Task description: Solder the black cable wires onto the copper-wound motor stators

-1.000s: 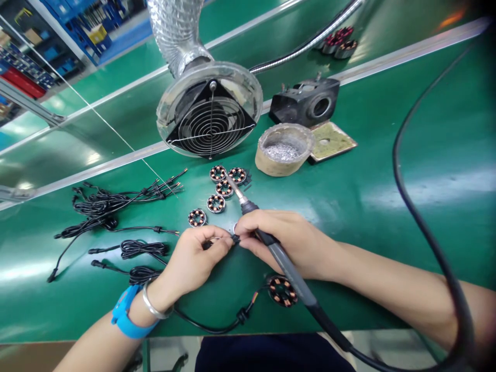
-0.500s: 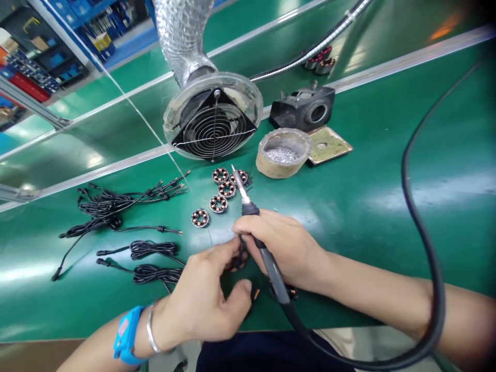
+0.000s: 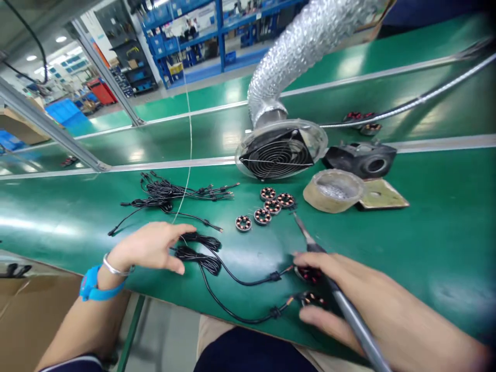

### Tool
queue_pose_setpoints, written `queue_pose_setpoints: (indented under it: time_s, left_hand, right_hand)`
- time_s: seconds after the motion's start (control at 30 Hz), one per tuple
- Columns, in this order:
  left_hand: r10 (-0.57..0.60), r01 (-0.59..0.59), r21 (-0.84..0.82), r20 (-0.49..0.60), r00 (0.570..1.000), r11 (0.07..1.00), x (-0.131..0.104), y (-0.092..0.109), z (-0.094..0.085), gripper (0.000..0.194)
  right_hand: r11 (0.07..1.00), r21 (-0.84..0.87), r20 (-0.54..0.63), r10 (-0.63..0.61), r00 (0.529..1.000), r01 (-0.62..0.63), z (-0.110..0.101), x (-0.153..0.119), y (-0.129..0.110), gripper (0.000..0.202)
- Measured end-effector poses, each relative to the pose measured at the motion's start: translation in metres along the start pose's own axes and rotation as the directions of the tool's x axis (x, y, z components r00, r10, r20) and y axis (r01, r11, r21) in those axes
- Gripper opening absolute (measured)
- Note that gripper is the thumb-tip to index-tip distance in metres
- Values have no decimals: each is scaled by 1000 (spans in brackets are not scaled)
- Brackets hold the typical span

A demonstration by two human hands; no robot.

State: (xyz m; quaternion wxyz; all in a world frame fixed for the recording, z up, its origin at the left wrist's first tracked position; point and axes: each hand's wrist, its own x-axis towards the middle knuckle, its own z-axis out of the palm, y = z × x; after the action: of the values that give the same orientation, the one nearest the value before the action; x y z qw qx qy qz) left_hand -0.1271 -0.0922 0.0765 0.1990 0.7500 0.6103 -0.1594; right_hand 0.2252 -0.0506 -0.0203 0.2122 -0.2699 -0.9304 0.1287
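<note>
My left hand (image 3: 155, 245) is at the left, thumb and fingers apart around the ends of two coiled black cables (image 3: 199, 250). In my right hand (image 3: 349, 289) is a soldering iron (image 3: 337, 289), its tip pointing up and left over the bench. Beneath that hand's fingers are two copper-wound stators, a nearer one (image 3: 312, 298) and a farther one (image 3: 308, 274), both partly hidden. Each coiled cable runs across to one of these stators. Several loose stators (image 3: 272, 207) lie beyond the iron's tip.
Behind stand a round fume extractor (image 3: 277, 155) with a foil duct (image 3: 294, 57), a tub of metallic scrap (image 3: 333, 194), a black iron holder (image 3: 360, 159) and a sponge tray (image 3: 383, 194). More black cables (image 3: 163, 194) lie at the left. A thin wire (image 3: 189, 129) hangs from above.
My left hand has moved left from beside my right hand to the coiled cables, its fingers spreading. My right hand has opened away from the work with the soldering iron. The view has swung left.
</note>
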Motion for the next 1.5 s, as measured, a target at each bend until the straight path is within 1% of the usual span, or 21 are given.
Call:
queue_pose_setpoints:
  time_s: [0.03,0.07,0.2,0.27,0.33,0.47,0.57,0.6,0.67,0.7,0.77,0.83,0.9,0.97,1.03,1.13,1.2,1.23,1.3,1.4,1.5]
  left_hand:
    - [-4,4,34,1,1000,999,0,-1,8,72]
    - [-13,14,65,-19,1000,998,0,0,16,70]
    - [29,-19,122,-79,996,992,2,9,34,35]
    - [47,-37,130,-75,996,991,2,11,36,29]
    - [46,-35,132,-79,996,991,3,12,36,30]
    - [92,-82,114,-88,992,990,-1,9,36,22]
    - [116,-112,38,-136,984,993,-21,-10,26,15]
    - [90,-91,2,-167,982,996,-30,-23,18,15]
    - [-38,19,-81,-245,969,997,-45,-62,-3,13]
    - [-132,101,-118,-295,946,988,-48,-85,-17,14]
    - [-263,210,-166,-434,862,964,-42,-133,-50,19]
    - [-301,251,-167,-555,775,953,-22,-174,-83,28]
    - [-316,271,-173,-649,692,947,4,-201,-107,33]
    - [-347,298,-200,-719,603,933,31,-216,-117,37]
    - [-372,310,-231,-751,546,922,52,-223,-110,39]
    - [-409,317,-278,-764,499,907,66,-225,-77,33]
    - [-437,304,-324,-765,472,896,63,-224,-49,29]
    - [-480,274,-395,-750,455,877,58,-223,-37,31]
    - [-564,251,-507,-708,424,825,48,-221,-19,37]
    - [-657,255,-607,-659,367,752,39,-223,-9,37]
    - [-707,202,-684,-630,322,701,40,-229,-8,31]
  right_hand:
    - [997,-74,-32,-26,999,24,4,-6,-6,47]
    - [988,-153,-69,-47,997,36,9,-10,-11,48]
    - [929,-354,-159,54,986,-108,32,-16,-25,38]
    - [909,-385,-195,88,977,-158,39,-16,-25,34]
    - [910,-388,-214,68,974,-149,43,-15,-21,29]
    - [943,-319,-154,46,987,-94,40,-5,-13,27]
    - [970,-234,-97,38,995,-60,26,24,-18,30]
    - [975,-219,-76,12,997,-28,19,40,-23,32]
    - [969,-245,-57,-26,998,11,6,85,-33,34]
    - [964,-267,-26,-22,999,14,0,113,-37,32]
    - [942,-328,97,103,990,-66,-10,181,-41,33]
    - [928,-355,83,150,985,-112,-13,255,-37,35]
    - [916,-370,60,191,980,-156,-9,328,-26,36]
    - [905,-375,52,236,970,-200,2,389,-12,36]
    - [893,-372,45,288,957,-251,18,432,5,36]
    - [867,-370,55,378,924,-333,45,463,36,35]
    - [839,-382,59,440,896,-387,63,466,57,35]
    - [821,-393,54,470,881,-415,71,465,67,35]
    - [778,-422,34,527,849,-466,82,462,85,35]
    - [717,-467,0,585,811,-518,85,462,101,35]
    - [689,-496,-4,607,795,-529,73,470,100,35]
